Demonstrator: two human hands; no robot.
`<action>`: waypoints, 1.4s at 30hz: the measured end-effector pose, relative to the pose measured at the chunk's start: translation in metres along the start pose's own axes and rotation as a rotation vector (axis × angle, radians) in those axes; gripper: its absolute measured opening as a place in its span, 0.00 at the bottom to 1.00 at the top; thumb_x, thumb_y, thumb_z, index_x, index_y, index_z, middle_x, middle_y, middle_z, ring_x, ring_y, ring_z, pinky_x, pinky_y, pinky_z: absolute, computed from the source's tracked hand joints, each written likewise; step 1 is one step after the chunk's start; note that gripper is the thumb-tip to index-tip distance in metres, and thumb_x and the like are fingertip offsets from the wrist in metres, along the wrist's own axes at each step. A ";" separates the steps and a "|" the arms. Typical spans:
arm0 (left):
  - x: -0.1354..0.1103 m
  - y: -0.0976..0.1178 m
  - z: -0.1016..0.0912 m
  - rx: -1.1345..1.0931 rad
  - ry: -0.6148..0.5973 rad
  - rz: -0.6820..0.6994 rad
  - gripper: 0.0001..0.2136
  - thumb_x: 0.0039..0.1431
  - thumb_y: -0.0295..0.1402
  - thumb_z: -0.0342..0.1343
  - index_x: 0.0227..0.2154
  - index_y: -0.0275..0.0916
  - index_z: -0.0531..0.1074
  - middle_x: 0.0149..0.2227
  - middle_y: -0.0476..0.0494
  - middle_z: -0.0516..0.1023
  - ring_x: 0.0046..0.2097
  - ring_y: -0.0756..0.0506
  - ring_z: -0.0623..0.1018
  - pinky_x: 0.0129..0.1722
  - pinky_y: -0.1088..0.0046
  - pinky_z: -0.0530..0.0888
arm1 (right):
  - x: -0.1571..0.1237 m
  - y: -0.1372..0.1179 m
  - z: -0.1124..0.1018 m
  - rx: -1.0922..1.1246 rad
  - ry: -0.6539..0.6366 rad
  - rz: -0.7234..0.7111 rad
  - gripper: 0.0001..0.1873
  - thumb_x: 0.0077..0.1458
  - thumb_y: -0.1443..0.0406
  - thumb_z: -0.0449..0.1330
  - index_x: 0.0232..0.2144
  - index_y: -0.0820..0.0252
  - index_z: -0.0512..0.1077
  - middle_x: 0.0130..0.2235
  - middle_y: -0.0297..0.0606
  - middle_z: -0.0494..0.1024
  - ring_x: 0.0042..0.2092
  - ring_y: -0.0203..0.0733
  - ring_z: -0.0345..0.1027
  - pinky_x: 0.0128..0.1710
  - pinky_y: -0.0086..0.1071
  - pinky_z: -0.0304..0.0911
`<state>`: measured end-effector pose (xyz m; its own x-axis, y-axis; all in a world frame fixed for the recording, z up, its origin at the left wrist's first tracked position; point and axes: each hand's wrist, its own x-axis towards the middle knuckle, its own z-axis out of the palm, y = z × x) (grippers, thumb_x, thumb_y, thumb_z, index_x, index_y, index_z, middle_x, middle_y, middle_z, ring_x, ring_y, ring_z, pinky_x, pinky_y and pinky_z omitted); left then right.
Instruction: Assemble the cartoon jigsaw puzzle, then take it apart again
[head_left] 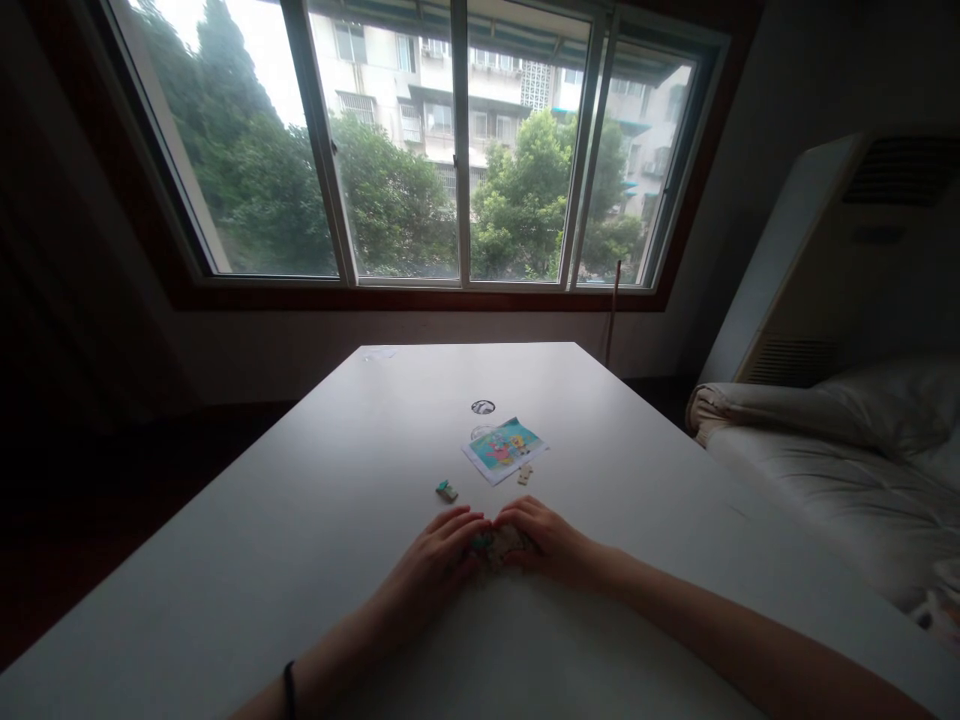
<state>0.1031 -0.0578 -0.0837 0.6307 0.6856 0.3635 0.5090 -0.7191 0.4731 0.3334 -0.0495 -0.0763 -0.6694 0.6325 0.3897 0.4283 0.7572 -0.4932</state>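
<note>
Both my hands rest on the white table, cupped around a small heap of jigsaw puzzle pieces (pixel 504 545). My left hand (pixel 442 552) curls its fingers over the left side of the heap, where a teal bit shows. From the right, my right hand (pixel 553 543) wraps the pale pieces, and the fingertips of the two hands nearly meet. Part of the heap is hidden under the fingers. Just beyond lie a few loose pieces (pixel 447 490) to the left and a pale piece (pixel 525 474) to the right, beside a colourful cartoon picture sheet (pixel 504 450).
The white table (pixel 300 540) stretches toward a window (pixel 461 150). A round black-and-white emblem (pixel 483 407) is on the tabletop behind the picture. A pale sofa (pixel 825 470) stands along the right, with a tall white air conditioner (pixel 795 240) behind it.
</note>
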 end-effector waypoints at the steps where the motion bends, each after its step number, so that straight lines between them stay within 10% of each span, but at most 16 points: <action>1: 0.001 0.000 0.000 0.001 0.012 -0.001 0.17 0.58 0.31 0.50 0.51 0.43 0.64 0.50 0.42 0.70 0.55 0.41 0.63 0.54 0.60 0.64 | 0.000 0.001 0.001 0.002 0.009 0.002 0.18 0.49 0.66 0.59 0.44 0.61 0.65 0.43 0.44 0.70 0.45 0.44 0.62 0.45 0.35 0.60; 19: 0.000 0.011 -0.007 0.100 -0.069 0.100 0.18 0.59 0.30 0.48 0.53 0.45 0.62 0.52 0.43 0.68 0.56 0.40 0.63 0.53 0.59 0.64 | 0.003 0.004 0.003 0.216 0.261 0.211 0.09 0.56 0.67 0.51 0.36 0.59 0.71 0.35 0.37 0.77 0.37 0.38 0.70 0.38 0.32 0.64; 42: 0.003 0.012 -0.008 0.080 -0.036 0.127 0.11 0.63 0.32 0.43 0.36 0.43 0.72 0.35 0.44 0.73 0.38 0.46 0.70 0.40 0.71 0.65 | 0.005 0.007 0.003 0.151 0.260 0.104 0.09 0.55 0.71 0.51 0.34 0.60 0.71 0.35 0.38 0.71 0.37 0.36 0.66 0.38 0.28 0.62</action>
<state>0.1069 -0.0637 -0.0705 0.7133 0.5846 0.3866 0.4674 -0.8078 0.3591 0.3310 -0.0418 -0.0800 -0.4408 0.7404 0.5075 0.3784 0.6659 -0.6429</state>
